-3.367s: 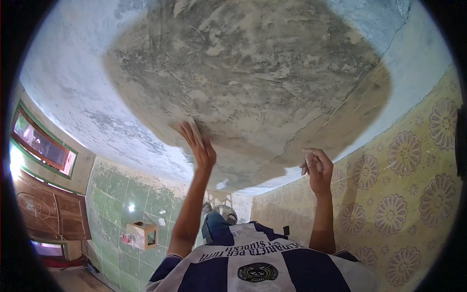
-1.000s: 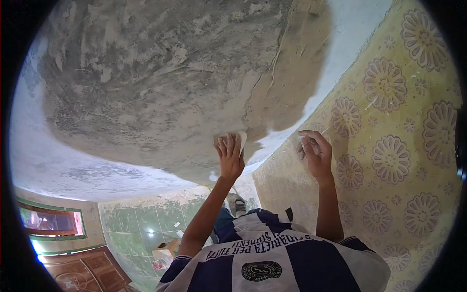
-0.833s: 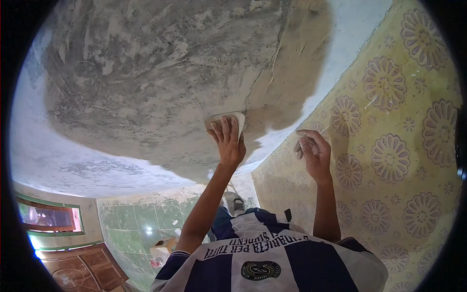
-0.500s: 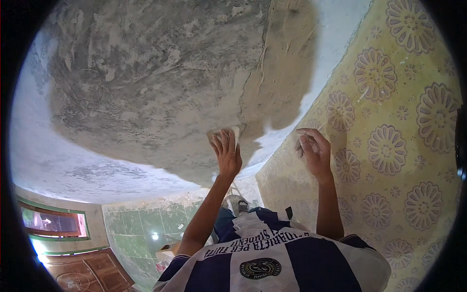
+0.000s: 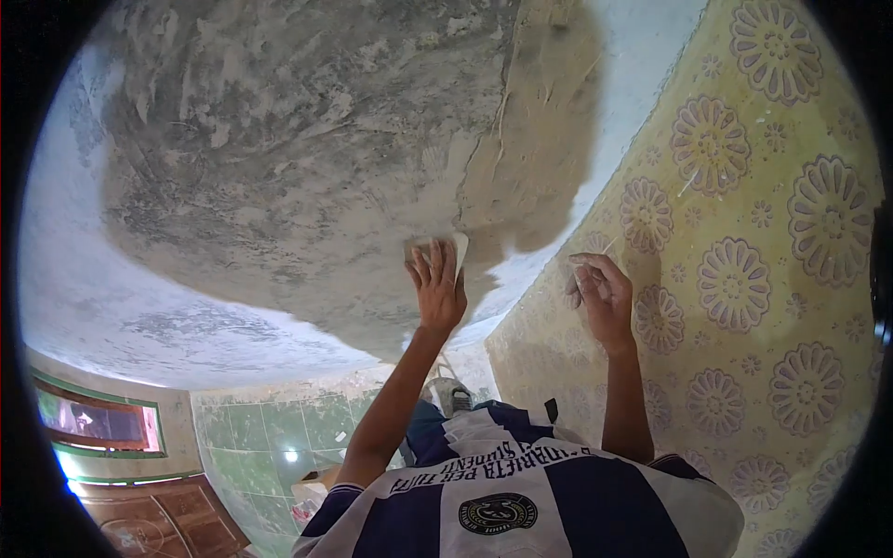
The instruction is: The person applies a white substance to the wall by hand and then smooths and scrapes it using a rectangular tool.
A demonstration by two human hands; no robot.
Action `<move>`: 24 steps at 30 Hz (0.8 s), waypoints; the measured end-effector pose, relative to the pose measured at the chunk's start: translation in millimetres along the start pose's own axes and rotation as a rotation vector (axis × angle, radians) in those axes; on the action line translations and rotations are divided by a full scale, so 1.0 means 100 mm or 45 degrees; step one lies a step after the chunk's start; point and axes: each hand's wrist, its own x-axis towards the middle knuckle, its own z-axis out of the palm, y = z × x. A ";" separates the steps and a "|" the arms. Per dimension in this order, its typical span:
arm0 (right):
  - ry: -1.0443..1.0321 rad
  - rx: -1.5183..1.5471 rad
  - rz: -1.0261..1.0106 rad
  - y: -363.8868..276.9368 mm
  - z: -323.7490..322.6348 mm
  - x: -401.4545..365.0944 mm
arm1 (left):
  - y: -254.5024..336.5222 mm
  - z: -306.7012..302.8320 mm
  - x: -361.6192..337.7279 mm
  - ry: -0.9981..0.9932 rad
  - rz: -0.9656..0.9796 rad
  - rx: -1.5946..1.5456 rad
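My left hand [image 5: 439,288] presses a pale, flat, roughly rectangular piece [image 5: 458,249] against the grey plastered surface [image 5: 307,167], its fingers laid across the piece. Around it the plaster is smooth and tan-grey, with a darker, damp-looking band [image 5: 549,121] up to the right. Close to the yellow patterned wall [image 5: 688,316], my right hand [image 5: 603,296] has its fingers bent inward with thumb and fingertips near each other. Whitish residue marks those fingers. Whatever they may hold is too small or hidden to tell.
A white-bluish border [image 5: 642,65] surrounds the grey plaster and meets the yellow wall at a corner line. Low at the left are green tiles [image 5: 246,428], a green-framed window [image 5: 98,418] and a brown wooden door [image 5: 167,521]. A cardboard-coloured box [image 5: 312,488] stands near the tiles.
The left hand and its flat piece have shifted slightly right and up across the plaster. The right hand has barely moved, and the whole view has shifted a little.
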 end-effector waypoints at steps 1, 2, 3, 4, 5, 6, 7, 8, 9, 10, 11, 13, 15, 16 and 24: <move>-0.010 -0.003 -0.005 -0.01 -0.01 0.00 | 0.03 -0.05 0.10 0.103 0.015 -0.003; -0.011 -0.014 -0.011 -0.01 -0.02 0.01 | 0.04 -0.08 0.15 0.205 0.033 -0.004; -0.008 -0.024 -0.015 -0.01 -0.03 0.01 | 0.04 -0.08 0.14 0.209 0.029 -0.003; -0.010 -0.023 -0.014 -0.04 -0.04 0.01 | 0.02 -0.04 0.08 0.132 0.006 0.008; 0.011 -0.048 -0.037 -0.09 -0.05 0.01 | -0.03 0.03 -0.01 0.052 -0.017 0.020; 0.032 -0.073 -0.063 -0.11 -0.07 0.00 | -0.07 0.09 -0.14 0.050 -0.017 0.022; 0.035 -0.070 -0.069 -0.10 -0.09 -0.02 | -0.14 0.20 -0.29 -0.005 -0.006 0.056; 0.041 -0.064 -0.067 -0.07 -0.13 -0.04 | -0.14 0.18 -0.32 -0.055 0.008 0.091; 0.046 -0.056 -0.065 -0.05 -0.15 -0.04 | -0.15 0.15 -0.34 -0.121 0.001 0.079; 0.045 -0.048 -0.071 -0.04 -0.17 -0.03 | -0.14 0.04 -0.26 -0.116 0.003 0.088; 0.062 -0.033 -0.059 -0.02 -0.16 -0.03 | -0.12 -0.09 -0.13 0.014 0.056 0.016; 0.057 -0.008 -0.038 0.01 -0.11 -0.05 | -0.10 -0.39 0.15 0.248 0.117 -0.033; -0.004 0.042 -0.031 0.04 -0.06 0.00 | -0.03 -0.77 0.51 0.365 0.127 -0.001; -0.014 0.046 -0.037 0.03 -0.06 0.03 | 0.04 -0.98 0.67 0.484 0.100 0.021; -0.004 0.080 -0.132 0.01 -0.07 0.12 | -0.62 -0.30 -0.28 0.067 0.056 0.209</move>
